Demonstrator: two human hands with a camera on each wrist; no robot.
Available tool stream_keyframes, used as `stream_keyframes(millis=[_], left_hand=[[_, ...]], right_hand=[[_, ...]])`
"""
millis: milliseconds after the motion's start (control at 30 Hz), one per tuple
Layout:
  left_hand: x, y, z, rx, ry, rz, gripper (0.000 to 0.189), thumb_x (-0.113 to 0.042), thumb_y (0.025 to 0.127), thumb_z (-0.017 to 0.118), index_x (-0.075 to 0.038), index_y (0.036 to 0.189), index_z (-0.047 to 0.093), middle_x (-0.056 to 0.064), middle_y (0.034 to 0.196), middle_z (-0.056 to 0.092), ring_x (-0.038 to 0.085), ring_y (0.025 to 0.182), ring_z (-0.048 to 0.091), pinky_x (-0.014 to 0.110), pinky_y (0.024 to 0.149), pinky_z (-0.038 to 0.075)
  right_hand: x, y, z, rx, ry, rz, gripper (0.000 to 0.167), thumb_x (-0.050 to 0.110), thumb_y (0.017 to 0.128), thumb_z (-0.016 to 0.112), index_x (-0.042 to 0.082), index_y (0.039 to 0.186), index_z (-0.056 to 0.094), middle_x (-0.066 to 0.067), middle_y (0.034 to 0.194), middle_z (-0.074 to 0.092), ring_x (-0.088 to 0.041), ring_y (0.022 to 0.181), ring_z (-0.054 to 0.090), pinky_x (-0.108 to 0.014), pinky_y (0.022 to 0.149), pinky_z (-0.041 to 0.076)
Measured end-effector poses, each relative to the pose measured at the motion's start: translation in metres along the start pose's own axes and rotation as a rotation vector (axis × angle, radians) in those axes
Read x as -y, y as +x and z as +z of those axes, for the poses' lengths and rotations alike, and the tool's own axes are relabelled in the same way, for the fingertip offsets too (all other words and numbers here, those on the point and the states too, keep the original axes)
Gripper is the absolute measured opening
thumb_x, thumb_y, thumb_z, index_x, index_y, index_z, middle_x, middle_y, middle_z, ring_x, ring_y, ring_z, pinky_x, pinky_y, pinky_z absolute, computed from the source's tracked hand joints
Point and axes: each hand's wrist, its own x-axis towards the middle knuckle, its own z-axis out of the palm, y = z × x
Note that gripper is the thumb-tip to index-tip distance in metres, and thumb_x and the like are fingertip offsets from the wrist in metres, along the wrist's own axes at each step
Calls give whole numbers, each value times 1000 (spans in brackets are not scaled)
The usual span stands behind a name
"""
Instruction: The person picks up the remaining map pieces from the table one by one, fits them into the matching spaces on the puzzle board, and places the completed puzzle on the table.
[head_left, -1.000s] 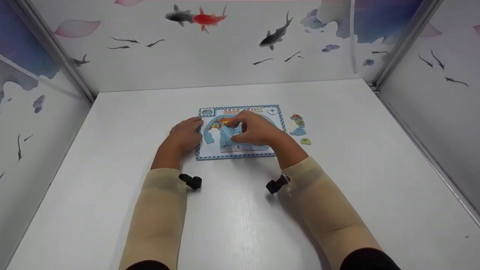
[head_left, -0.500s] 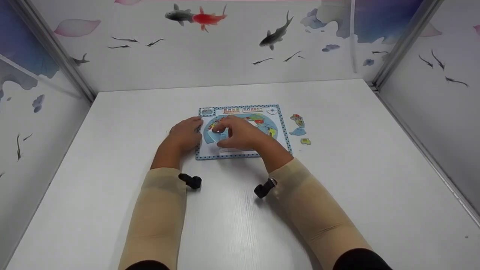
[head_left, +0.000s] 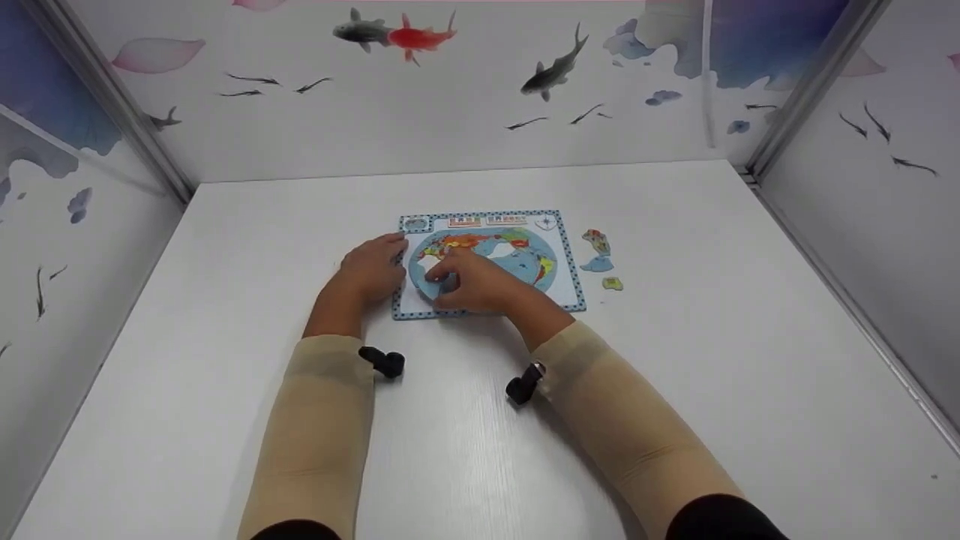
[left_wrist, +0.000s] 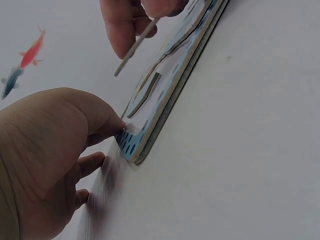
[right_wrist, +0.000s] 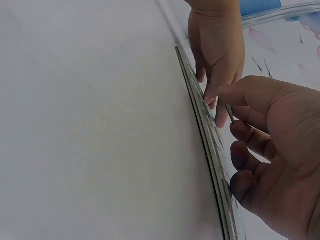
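A world-map jigsaw puzzle board (head_left: 570, 298) with a dotted blue border lies flat on the table. My right hand (head_left: 480, 281) is over its lower left part, pinching a thin flat puzzle piece (left_wrist: 136, 47) between thumb and fingers. That piece stands tilted, edge-on in the left wrist view, and the hand mostly covers it in the head view. My left hand (head_left: 373, 266) rests at the board's left edge, its thumb touching the border near the corner in the left wrist view. White gaps show among the map's coloured parts.
Right of the board lie loose puzzle pieces: a multicoloured one (head_left: 597, 241), a blue one (head_left: 598, 264) touching it, and a small yellow-green one (head_left: 612, 283). White panels with painted fish (head_left: 420, 39) enclose the white table (head_left: 450, 450).
My right hand has moved left and nearer over the board, carrying the puzzle piece from the middle to the lower left. My left hand has stayed at the left edge.
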Motion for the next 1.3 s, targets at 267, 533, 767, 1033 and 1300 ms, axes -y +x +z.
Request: stream_keyframes(millis=[267, 533, 767, 1033, 1300], left_hand=[[0, 0, -1, 4, -3, 11, 63, -28, 107, 46, -24, 169, 35, -6, 180, 25, 31, 170, 16, 59, 138, 15], [0, -3, -1, -6, -7, 15, 63, -28, 107, 46, -25, 169, 36, -6, 180, 25, 31, 170, 16, 59, 138, 17], [0, -4, -2, -3, 2, 22, 63, -29, 107, 46, -25, 169, 35, -5, 180, 24, 31, 170, 16, 59, 138, 16], [1, -4, -2, -18, -13, 24, 62, -28, 107, 46, -25, 169, 36, -7, 180, 26, 29, 170, 17, 59, 138, 16], [1, -3, -1, -7, -7, 20, 63, -27, 107, 45, -25, 169, 35, -5, 180, 26, 31, 170, 17, 61, 137, 16]], right_hand=[[-3, 3, 7, 10, -66, -30, 46, 28, 93, 82, 25, 138, 74, 5, 129, 66, -17, 108, 62, -35, 100, 55], [-2, 3, 7, 12, -92, -46, 47, 26, 95, 82, 22, 141, 72, 3, 135, 66, -15, 114, 61, -34, 104, 54], [0, 3, 7, 18, -80, -8, 47, 26, 97, 80, 24, 142, 71, 4, 135, 65, -17, 115, 59, -35, 105, 52], [0, 3, 6, 21, -88, -13, 46, 24, 97, 80, 24, 142, 72, 2, 135, 62, -17, 114, 58, -34, 104, 52], [0, 1, 6, 23, -88, -16, 45, 25, 96, 80, 22, 140, 73, 0, 134, 61, -18, 115, 58, -35, 105, 52]])
